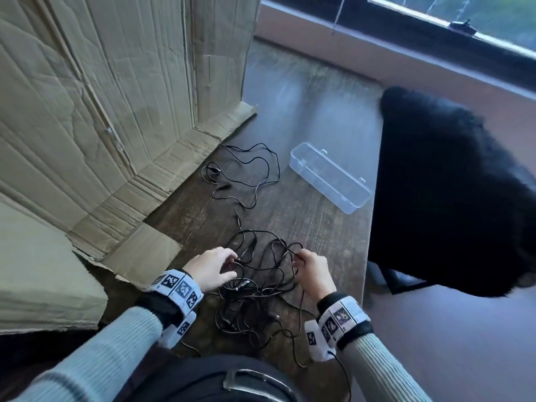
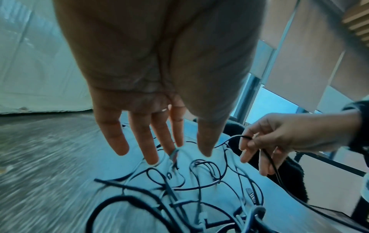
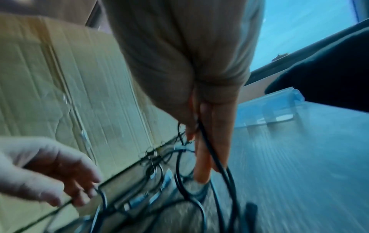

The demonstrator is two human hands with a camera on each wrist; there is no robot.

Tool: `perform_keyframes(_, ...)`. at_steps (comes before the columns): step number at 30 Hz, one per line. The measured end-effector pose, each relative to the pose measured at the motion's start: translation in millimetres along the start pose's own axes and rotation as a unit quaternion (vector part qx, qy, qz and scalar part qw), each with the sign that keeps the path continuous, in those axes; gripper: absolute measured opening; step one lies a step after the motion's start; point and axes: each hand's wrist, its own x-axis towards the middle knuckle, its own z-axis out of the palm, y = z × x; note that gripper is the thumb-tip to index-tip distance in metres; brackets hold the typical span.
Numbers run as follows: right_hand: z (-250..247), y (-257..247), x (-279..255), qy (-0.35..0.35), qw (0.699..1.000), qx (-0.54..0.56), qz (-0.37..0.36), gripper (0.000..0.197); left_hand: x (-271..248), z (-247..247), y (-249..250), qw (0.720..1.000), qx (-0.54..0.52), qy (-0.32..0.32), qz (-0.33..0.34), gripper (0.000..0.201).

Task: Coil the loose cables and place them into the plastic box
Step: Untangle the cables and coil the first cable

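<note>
Tangled black cables (image 1: 255, 285), near desk edge: thin, light, limp, snag-prone. Right hand (image 1: 313, 271) pinches one strand; left hand (image 1: 210, 268) spread, empty. Best taken near a plug end.

No readable text, labels, brands or numbers; wrist bands (image 1: 177, 288) carry only black-white square marker patterns.

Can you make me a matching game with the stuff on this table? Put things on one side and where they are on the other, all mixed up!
Things:
1. clear plastic box
2. tangled pile of black cables
3. loose black cable lying alone
4. creased brown cardboard sheet

Places or states:
A. between the two hands, the right hand pinching a strand
B. empty, beside the black furry cushion
C. standing upright at the left
D. spread out between cardboard and box

Pairs: 1-B, 2-A, 3-D, 4-C
</note>
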Motion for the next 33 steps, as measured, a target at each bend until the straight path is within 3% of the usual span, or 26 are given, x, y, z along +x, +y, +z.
perform_keyframes(3, -28, -23, -17, -0.032, 0.989, 0.079, -0.123, 0.017, 0, -11, 22, 0.991, -0.009, 0.097, 0.096, 0.092)
perform_keyframes(5, -49, -44, -31, -0.05, 0.969, 0.106, -0.217, 0.018, -2, -24, 46, 0.976, -0.047, 0.123, 0.171, 0.105)
perform_keyframes(6, -58, -55, -37, -0.046, 0.962, 0.126, -0.239, 0.018, -3, -28, 58, 0.973, -0.068, 0.11, 0.192, 0.098)
perform_keyframes(9, -86, -78, -46, 0.036, 0.941, 0.24, -0.238, 0.019, -6, -33, 81, 0.957, -0.147, 0.065, 0.241, 0.038)
perform_keyframes(12, -118, -89, -45, 0.097, 0.908, 0.344, -0.221, 0.014, -11, -41, 79, 0.916, -0.283, 0.093, 0.27, 0.019)
perform_keyframes(14, -133, -82, -43, 0.046, 0.927, 0.307, -0.213, 0.015, -14, -62, 75, 0.879, -0.364, 0.155, 0.267, 0.019)
perform_keyframes(17, -131, -45, -41, -0.123, 0.969, 0.114, -0.179, 0.018, -17, -104, 70, 0.818, -0.459, 0.258, 0.23, 0.022)
perform_keyframes(19, -120, -14, -39, -0.144, 0.98, -0.001, -0.135, 0.027, -19, -124, 63, 0.798, -0.5, 0.277, 0.191, 0.026)
perform_keyframes(21, -114, -2, -39, -0.097, 0.992, 0.011, -0.077, 0.026, -19, -126, 55, 0.828, -0.479, 0.249, 0.152, 0.028)
perform_keyframes(23, -116, -16, -47, -0.092, 0.986, 0.136, -0.037, 0.02, -17, -114, 52, 0.872, -0.43, 0.203, 0.117, 0.031)
perform_keyframes(25, -121, -44, -58, -0.124, 0.947, 0.294, -0.046, 0.021, -16, -91, 57, 0.904, -0.387, 0.143, 0.11, 0.029)
perform_keyframes(28, -131, -85, -68, -0.123, 0.879, 0.451, -0.098, 0.029, -16, -45, 79, 0.944, -0.284, 0.017, 0.167, 0.025)
perform_keyframes(30, -136, -101, -69, -0.088, 0.854, 0.499, -0.123, 0.028, -24, -24, 100, 0.933, -0.287, -0.063, 0.206, 0.033)
perform_keyframes(33, -149, -103, -59, -0.017, 0.825, 0.551, -0.127, 0.029, -39, -21, 113, 0.852, -0.436, -0.186, 0.222, 0.05)
